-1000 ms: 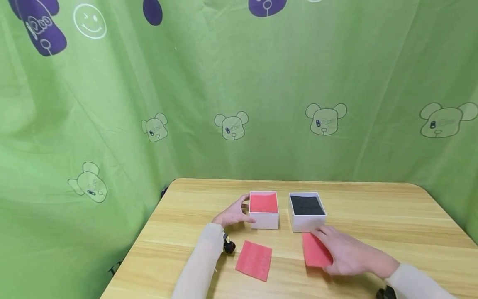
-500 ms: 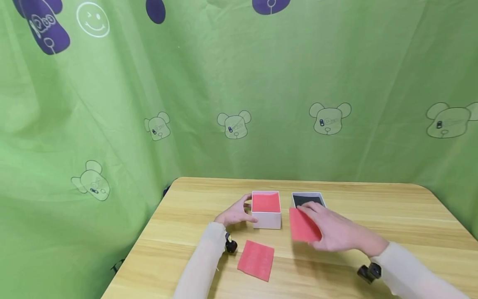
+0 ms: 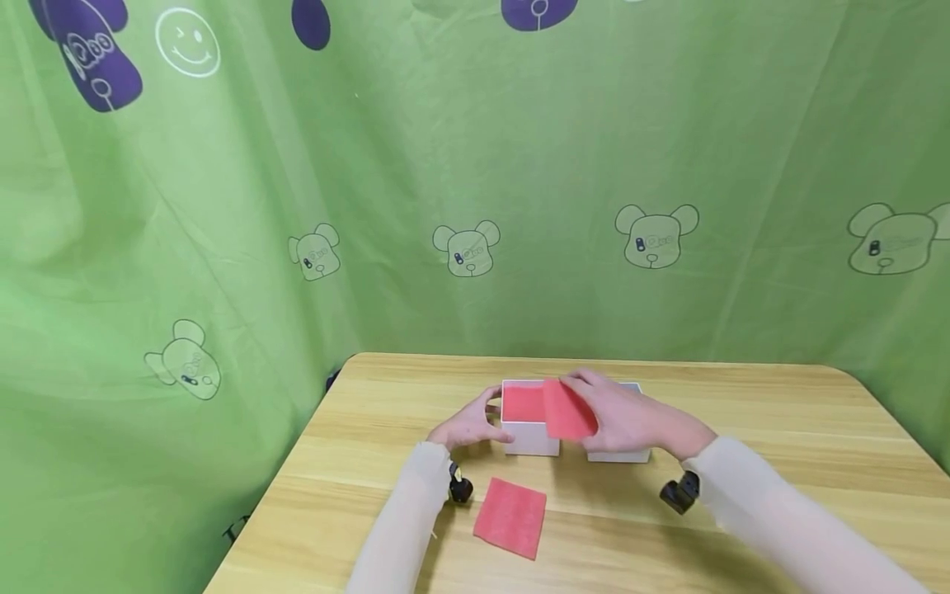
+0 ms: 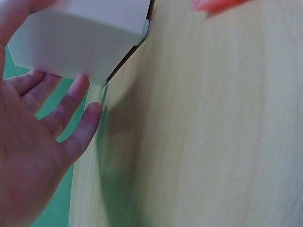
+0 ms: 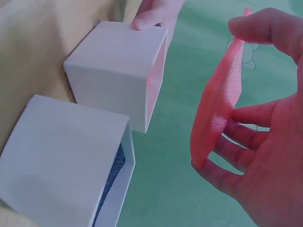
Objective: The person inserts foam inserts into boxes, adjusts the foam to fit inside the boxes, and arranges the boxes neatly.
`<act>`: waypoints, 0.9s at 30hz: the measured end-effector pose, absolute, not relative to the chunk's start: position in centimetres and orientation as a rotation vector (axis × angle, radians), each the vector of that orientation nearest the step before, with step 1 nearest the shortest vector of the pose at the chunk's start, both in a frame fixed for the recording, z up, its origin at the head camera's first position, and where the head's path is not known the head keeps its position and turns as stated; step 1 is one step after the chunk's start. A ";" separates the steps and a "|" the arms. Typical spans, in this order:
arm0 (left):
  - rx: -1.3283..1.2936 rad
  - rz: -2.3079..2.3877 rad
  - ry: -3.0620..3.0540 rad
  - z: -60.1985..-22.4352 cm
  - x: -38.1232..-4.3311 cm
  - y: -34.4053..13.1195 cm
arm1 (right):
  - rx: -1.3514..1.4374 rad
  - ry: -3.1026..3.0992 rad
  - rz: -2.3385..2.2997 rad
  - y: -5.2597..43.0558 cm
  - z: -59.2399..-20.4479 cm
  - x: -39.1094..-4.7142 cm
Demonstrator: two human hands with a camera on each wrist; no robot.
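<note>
My left hand [image 3: 466, 422] holds the left white box [image 3: 530, 440], thumb on its front and fingers around the back. Inside that box lies red foam [image 3: 522, 404]. A square red foam sheet [image 3: 567, 412] is pinched in my right hand [image 3: 638, 419], raised by the box's right edge and overlapping it in the head view. The right wrist view shows the sheet [image 5: 215, 109] bowed between thumb and fingertips, apart from both boxes. Under my right hand stands a second white box [image 3: 618, 455], partly hidden; its dark foam [image 5: 111, 177] shows in the right wrist view.
Another red foam sheet [image 3: 510, 518] lies flat on the wooden table [image 3: 371, 396], in front of the left box. A green curtain [image 3: 534, 313] with bear prints hangs behind the table. Black cameras sit at both wrists.
My right hand has lifted the red foam sheet and carried it left and away from me, past the dark-foam box to the left box. My left hand has stayed at its box.
</note>
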State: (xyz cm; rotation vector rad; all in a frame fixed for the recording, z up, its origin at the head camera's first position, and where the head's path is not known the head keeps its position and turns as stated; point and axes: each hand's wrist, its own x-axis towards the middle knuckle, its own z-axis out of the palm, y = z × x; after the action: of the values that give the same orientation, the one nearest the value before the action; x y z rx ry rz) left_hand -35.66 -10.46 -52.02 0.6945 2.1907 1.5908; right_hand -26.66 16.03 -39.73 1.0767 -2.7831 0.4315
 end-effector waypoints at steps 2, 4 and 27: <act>0.698 1.596 2.182 -52.1 -35.7 -10.5 | 1.080 -2.795 0.446 15.6 -39.5 -27.2; 0.701 1.598 2.176 -52.1 -35.7 -10.5 | 1.077 -2.816 0.458 15.2 -39.4 -27.7; 0.690 1.560 2.205 -51.7 -35.5 -10.4 | 1.038 -2.965 0.449 11.8 -41.6 -32.8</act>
State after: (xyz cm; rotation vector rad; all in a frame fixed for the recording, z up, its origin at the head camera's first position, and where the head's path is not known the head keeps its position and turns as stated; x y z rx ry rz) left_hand -35.45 -10.41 -51.75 0.6895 2.2046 1.5595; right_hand -32.81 11.84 -41.57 1.0379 -2.9652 0.4491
